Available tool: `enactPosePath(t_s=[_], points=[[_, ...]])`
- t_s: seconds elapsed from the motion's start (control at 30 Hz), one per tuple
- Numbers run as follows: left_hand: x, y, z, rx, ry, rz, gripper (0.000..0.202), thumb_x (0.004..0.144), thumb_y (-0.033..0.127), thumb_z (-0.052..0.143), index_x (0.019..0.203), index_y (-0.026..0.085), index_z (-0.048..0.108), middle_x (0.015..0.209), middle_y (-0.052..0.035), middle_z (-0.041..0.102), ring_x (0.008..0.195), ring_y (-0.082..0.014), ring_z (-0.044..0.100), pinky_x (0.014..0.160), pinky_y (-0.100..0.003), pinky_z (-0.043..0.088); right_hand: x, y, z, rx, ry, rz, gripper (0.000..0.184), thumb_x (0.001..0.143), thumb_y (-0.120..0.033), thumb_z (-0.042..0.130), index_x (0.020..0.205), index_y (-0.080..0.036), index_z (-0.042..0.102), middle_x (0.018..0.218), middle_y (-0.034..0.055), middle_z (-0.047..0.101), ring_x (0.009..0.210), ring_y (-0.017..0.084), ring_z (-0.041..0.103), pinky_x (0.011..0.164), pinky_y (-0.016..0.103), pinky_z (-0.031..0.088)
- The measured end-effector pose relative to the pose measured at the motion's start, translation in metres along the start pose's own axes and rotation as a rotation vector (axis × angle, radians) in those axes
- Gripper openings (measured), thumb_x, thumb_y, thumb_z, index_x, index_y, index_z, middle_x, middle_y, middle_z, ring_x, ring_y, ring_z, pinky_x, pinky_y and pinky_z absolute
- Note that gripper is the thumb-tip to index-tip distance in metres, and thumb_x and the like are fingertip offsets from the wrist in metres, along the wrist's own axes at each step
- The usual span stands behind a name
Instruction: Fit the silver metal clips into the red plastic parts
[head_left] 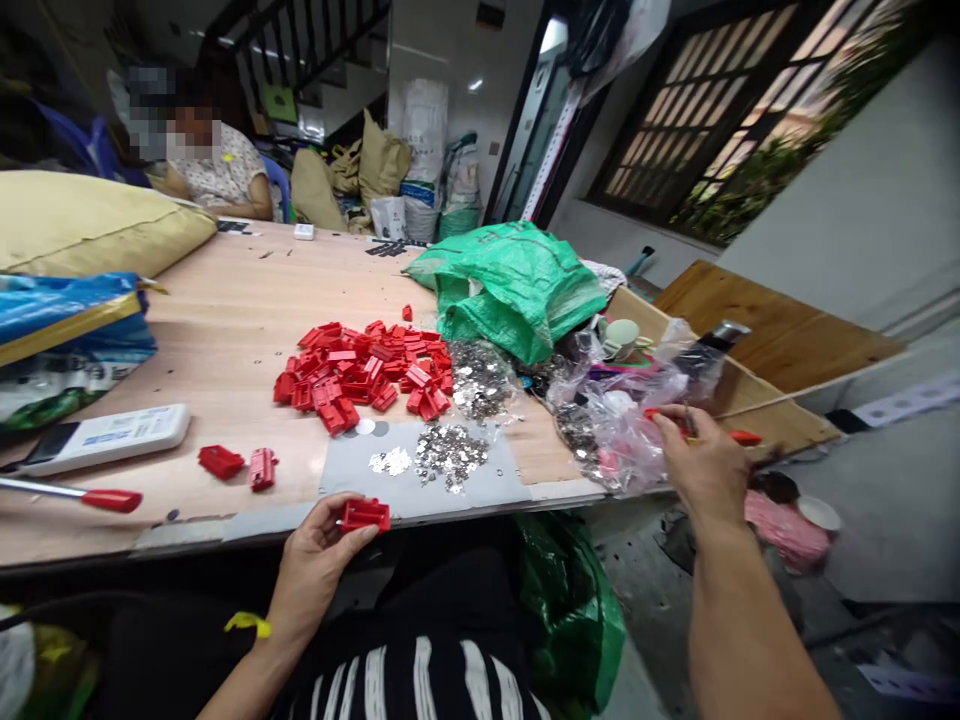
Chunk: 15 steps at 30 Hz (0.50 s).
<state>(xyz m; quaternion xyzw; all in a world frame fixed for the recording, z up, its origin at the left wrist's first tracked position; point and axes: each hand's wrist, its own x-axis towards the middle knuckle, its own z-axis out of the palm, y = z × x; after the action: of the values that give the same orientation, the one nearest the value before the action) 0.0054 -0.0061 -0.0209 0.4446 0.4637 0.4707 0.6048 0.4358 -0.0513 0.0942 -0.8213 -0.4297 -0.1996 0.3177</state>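
My left hand [319,555] is closed on a red plastic clip [365,514] at the table's front edge. My right hand [701,465] is out to the right, fingers closed on a thin red-handled tool [739,436] beside clear plastic bags [619,415]. A pile of red plastic clips [364,375] lies mid-table. Small shiny metal pieces [450,450] are heaped on a grey sheet [495,485] in front of me, with more in a clear bag [480,378].
Two loose red clips [238,465] lie left of the grey sheet. A white remote [101,438] and a red-tipped tool [71,493] sit at the left. A green bag [517,285], a yellow sack [82,220] and a blue bag [67,325] stand around. Another person sits at the far left.
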Motion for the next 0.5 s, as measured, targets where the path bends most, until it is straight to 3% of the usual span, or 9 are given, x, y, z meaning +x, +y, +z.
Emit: enactPosePath(t_s=[0.07,0.13,0.27,0.33,0.5], points=[[0.0,0.0,0.002,-0.018,0.007,0.003,0.04,0.063,0.03,0.079,0.097,0.016,0.062,0.093,-0.0049,0.073,0.085,-0.0213,0.07,0.081,-0.031,0.057,-0.011,-0.024,0.004,0.089,-0.02,-0.094,0.027,0.085,-0.04,0.052,0.095,-0.019,0.067,0.086,0.0115,0.07,0.077,0.025,0.062,0.071,0.035,0.044],[0.001,0.001,0.004,-0.046,0.004,0.002,0.039,0.063,0.028,0.079,0.096,0.017,0.062,0.093,-0.0046,0.072,0.085,-0.0205,0.07,0.081,-0.031,0.056,-0.028,-0.049,0.014,0.192,-0.124,-0.162,0.027,0.085,-0.042,0.053,0.094,-0.02,0.066,0.085,0.0099,0.07,0.075,0.024,0.062,0.071,0.035,0.045],[-0.001,0.002,0.005,-0.08,-0.005,-0.005,0.037,0.064,0.026,0.078,0.096,0.017,0.061,0.093,-0.0034,0.072,0.084,-0.018,0.069,0.081,-0.028,0.055,-0.079,-0.092,0.049,0.46,-0.606,-0.339,0.019,0.086,-0.038,0.053,0.091,-0.023,0.064,0.091,0.0064,0.069,0.08,0.022,0.063,0.072,0.033,0.049],[-0.002,0.002,0.005,-0.078,0.0,-0.01,0.037,0.065,0.025,0.078,0.096,0.017,0.061,0.093,-0.0034,0.072,0.085,-0.0175,0.069,0.081,-0.028,0.054,-0.103,-0.109,0.066,0.461,-0.754,-0.409,0.014,0.088,-0.032,0.051,0.09,-0.024,0.063,0.089,0.005,0.067,0.082,0.021,0.062,0.074,0.033,0.048],[-0.001,0.0,0.005,-0.069,0.002,-0.006,0.037,0.065,0.025,0.078,0.097,0.016,0.061,0.093,-0.0047,0.072,0.084,-0.0181,0.068,0.081,-0.029,0.054,-0.132,-0.139,0.086,0.359,-0.776,-0.498,0.011,0.088,-0.024,0.051,0.093,-0.024,0.061,0.091,0.004,0.064,0.083,0.02,0.061,0.073,0.032,0.047]])
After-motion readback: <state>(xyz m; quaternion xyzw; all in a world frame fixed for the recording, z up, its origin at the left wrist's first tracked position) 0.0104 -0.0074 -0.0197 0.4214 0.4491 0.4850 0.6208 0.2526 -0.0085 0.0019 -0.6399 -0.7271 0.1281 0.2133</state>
